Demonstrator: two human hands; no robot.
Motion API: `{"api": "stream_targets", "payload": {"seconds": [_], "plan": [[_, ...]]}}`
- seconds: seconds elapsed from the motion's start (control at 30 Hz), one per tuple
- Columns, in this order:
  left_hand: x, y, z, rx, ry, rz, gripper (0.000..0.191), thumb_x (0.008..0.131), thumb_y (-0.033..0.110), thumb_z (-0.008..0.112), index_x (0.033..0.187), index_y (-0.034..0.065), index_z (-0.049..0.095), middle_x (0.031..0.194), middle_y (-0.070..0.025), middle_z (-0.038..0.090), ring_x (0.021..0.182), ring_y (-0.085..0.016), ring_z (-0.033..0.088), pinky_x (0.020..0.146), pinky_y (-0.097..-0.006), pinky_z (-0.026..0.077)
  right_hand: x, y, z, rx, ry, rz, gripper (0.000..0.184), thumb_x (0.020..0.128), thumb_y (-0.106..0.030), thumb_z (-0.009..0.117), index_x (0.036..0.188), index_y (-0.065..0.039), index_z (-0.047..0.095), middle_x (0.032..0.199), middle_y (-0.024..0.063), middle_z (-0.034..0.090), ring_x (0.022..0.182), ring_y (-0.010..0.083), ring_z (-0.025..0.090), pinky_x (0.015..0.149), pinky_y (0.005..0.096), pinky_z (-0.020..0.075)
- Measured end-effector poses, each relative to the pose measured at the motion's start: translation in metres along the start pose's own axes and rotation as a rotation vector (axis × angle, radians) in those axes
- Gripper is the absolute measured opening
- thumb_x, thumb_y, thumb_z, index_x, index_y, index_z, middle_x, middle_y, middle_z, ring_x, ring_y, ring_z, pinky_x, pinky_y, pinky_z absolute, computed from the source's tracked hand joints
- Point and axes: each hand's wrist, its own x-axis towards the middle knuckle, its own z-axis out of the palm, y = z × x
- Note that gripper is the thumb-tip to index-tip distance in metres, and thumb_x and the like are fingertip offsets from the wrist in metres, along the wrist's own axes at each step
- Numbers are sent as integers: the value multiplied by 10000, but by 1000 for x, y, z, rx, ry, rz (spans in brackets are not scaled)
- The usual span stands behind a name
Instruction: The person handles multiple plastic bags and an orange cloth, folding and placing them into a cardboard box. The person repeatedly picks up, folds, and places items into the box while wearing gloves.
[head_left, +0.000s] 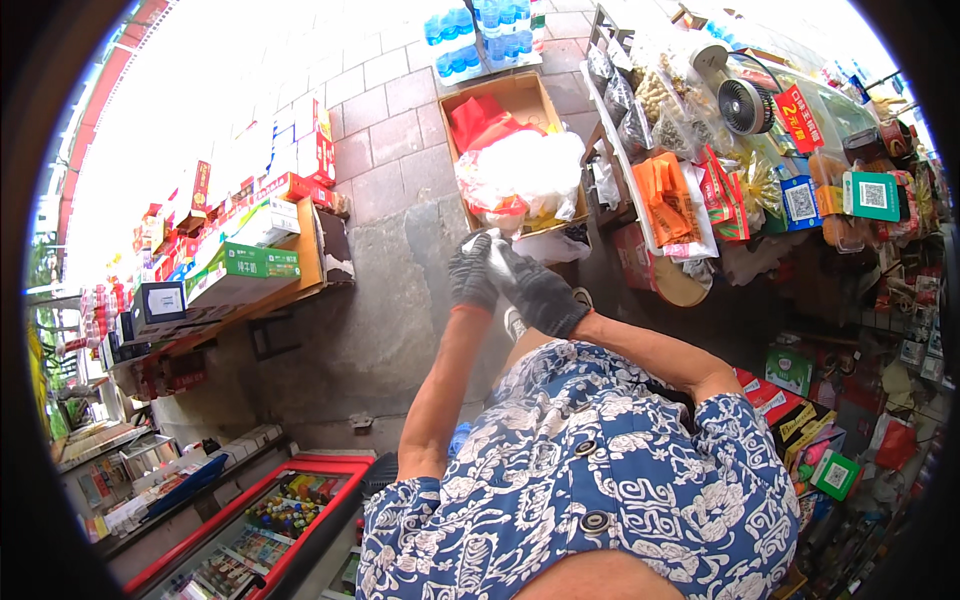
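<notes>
Both my hands wear dark grey knitted gloves and meet in front of my body. A small white bundle (498, 259), perhaps a crumpled plastic bag, is held between them. My left hand (472, 271) grips its upper left side, and my right hand (546, 294) closes round its lower right part. Just beyond the hands, an open cardboard box (448, 142) stands on the ground. In it lie white plastic bags (525, 172) and red plastic bags (484, 124). Fingertips are partly hidden by the bundle.
Shrink-wrapped water bottles (454, 45) stand beyond the box. Boxed goods, including a green milk carton box (244, 266), fill a stand at left. A table at right bears bagged goods and a small fan (745, 105). A red-framed glass-topped freezer (300, 465) is at lower left.
</notes>
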Motion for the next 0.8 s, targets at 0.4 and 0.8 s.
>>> {"api": "stream_targets", "payload": {"seconds": [0.4,0.8], "plan": [[4,21,-22,-380,-88,34,243,936,121,578,1155,17,598,1007,-66,639,855,-157,618,769,-281,523,32,32,-11,1423,-201,598,431,976,-214,566,1372,-68,480,1100,32,601,946,140,608,712,279,556],[2,11,-34,-232,-6,117,363,944,194,542,1241,-14,532,1009,-123,641,879,-215,629,806,-332,529,28,-13,5,1418,-285,674,435,953,-285,621,1313,-62,522,1096,50,615,815,122,619,595,265,540]]}}
